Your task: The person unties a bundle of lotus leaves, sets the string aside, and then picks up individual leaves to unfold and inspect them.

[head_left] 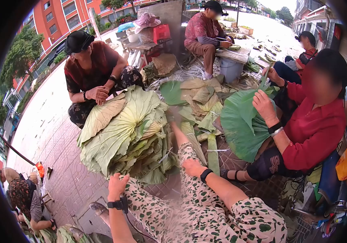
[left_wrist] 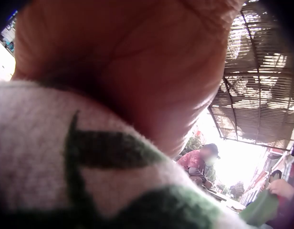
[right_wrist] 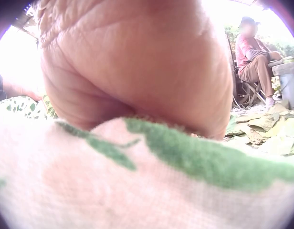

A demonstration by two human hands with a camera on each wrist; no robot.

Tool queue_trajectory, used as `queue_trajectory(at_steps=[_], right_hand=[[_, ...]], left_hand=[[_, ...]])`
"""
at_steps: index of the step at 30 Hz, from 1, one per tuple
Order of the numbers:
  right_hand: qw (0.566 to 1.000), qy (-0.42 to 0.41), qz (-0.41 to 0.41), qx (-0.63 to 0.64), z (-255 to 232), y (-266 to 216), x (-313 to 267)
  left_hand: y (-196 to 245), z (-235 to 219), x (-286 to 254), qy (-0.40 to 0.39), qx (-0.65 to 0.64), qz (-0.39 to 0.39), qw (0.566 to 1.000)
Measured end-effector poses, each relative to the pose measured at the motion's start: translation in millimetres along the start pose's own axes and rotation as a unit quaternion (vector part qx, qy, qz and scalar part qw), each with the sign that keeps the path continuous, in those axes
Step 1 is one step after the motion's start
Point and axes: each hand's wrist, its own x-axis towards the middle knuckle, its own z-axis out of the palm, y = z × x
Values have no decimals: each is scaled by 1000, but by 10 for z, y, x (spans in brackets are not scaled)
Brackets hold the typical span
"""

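Note:
My left hand (head_left: 117,186) rests on my left knee, over the leaf-print trousers (head_left: 189,214). On the other knee lies my right hand (head_left: 193,167), its fingers bent over the cloth. Both wrist views show a palm close against the printed fabric, with fingertips out of sight. Neither hand holds anything. Just beyond my knees stands a tall stack of large dried lotus leaves (head_left: 117,129), pale green and tan. A white tie (head_left: 166,154) shows at its right side.
At right, a person in red (head_left: 315,129) holds a green lotus leaf (head_left: 244,121). Another person (head_left: 94,73) crouches behind the stack. Loose leaves (head_left: 202,95) cover the ground ahead. Farther back someone sits at a board (head_left: 236,54) on a grey bucket (head_left: 231,69).

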Motion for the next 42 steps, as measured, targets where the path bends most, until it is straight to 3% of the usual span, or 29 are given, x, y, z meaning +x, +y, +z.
queue_trajectory(at_steps=[25, 30, 42], right_hand=[[1000, 14, 4, 1, 19, 11, 7], [1000, 22, -6, 11, 50, 43, 10], [999, 44, -15, 12, 87, 55, 17]], left_hand=[[-41, -9, 38, -18, -32, -2, 999], [-29, 23, -5, 20, -18, 9, 1000], [-23, 23, 10, 19, -25, 15, 999]])
